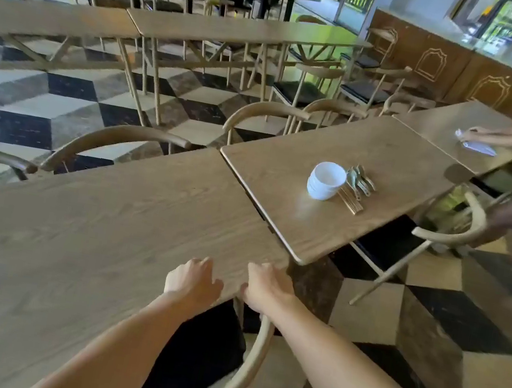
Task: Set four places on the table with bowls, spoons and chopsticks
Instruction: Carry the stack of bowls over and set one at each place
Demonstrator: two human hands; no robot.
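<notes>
White bowls, stacked mid-counter beside spoons and chopsticks; likely ceramic: breakable, slick. Lift from under the base. Left hand loosely curled, right hand resting on the near edge; both hold nothing.

The near table and the table to its right are light brown with a fine wood grain, and the stack of bowls on the right one is plain white. Beside the bowls, the spoons look pale greenish-gold and the chopsticks tan. The floor is patterned in black, cream and mottled brown diamonds, and the chair seats at the far right are black.
</notes>
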